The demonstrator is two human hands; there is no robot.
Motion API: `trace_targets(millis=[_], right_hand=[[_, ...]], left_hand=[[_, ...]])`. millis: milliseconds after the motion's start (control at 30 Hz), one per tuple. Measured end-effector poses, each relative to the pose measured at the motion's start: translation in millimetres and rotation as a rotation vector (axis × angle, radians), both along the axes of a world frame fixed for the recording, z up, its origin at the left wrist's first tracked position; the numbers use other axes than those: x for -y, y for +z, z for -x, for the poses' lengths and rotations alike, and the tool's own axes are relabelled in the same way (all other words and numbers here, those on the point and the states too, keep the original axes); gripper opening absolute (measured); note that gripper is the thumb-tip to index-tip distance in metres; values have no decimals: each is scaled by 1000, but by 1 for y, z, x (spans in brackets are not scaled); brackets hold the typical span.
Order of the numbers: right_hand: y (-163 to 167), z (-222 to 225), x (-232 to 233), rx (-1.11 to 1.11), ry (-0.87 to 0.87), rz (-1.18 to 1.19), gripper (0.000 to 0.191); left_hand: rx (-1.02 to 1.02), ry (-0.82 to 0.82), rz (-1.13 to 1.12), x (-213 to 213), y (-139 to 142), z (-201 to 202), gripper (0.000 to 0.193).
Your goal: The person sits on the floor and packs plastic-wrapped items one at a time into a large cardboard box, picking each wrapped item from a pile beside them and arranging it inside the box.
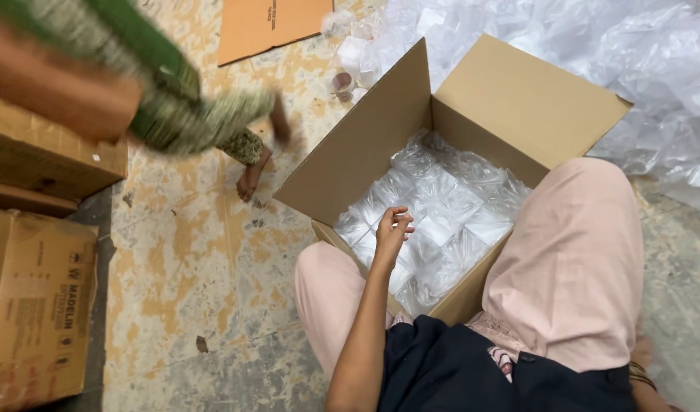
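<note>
I sit on the floor with an open cardboard box [380, 130] between my knees in pink trousers. Its flaps stand up, and it is filled with several clear plastic packets [449, 206] laid flat. My left hand [390, 233] reaches in over the near left side of the box, fingers curled and pinching the edge of a small clear packet [402, 217]. Of my right arm only a wrist with bangles [640, 374] shows at the bottom right edge; the hand itself is out of frame.
Another person in green patterned clothes [167, 91] moves at the upper left, a bare foot [251, 177] on the worn floor. Brown cartons [37, 305] are stacked at the left. A flat cardboard sheet [273, 27] lies at the top. A heap of clear plastic bags [640, 69] fills the upper right.
</note>
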State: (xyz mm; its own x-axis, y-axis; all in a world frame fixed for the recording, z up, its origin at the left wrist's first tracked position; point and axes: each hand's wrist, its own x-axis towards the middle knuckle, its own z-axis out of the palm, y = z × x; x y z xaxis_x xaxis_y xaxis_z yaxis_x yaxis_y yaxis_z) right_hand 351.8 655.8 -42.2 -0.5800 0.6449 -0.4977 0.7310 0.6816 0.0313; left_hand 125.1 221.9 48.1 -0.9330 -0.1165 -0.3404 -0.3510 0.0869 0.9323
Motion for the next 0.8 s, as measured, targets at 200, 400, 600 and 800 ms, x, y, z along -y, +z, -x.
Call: trace_targets(millis=[200, 400, 600, 800], right_hand=[[0, -26, -9, 6, 3, 60, 77], [17, -6, -67, -606, 86, 66, 108], [107, 86, -67, -1301, 152, 79, 90], [184, 100, -1, -1585, 336, 787, 43]], left_hand=[[-139, -32, -111, 1, -6, 0, 34], [-255, -208, -161, -36, 44, -25, 40], [-291, -656, -267, -144, 128, -54, 56], [-535, -810, -298, -197, 160, -61, 129]])
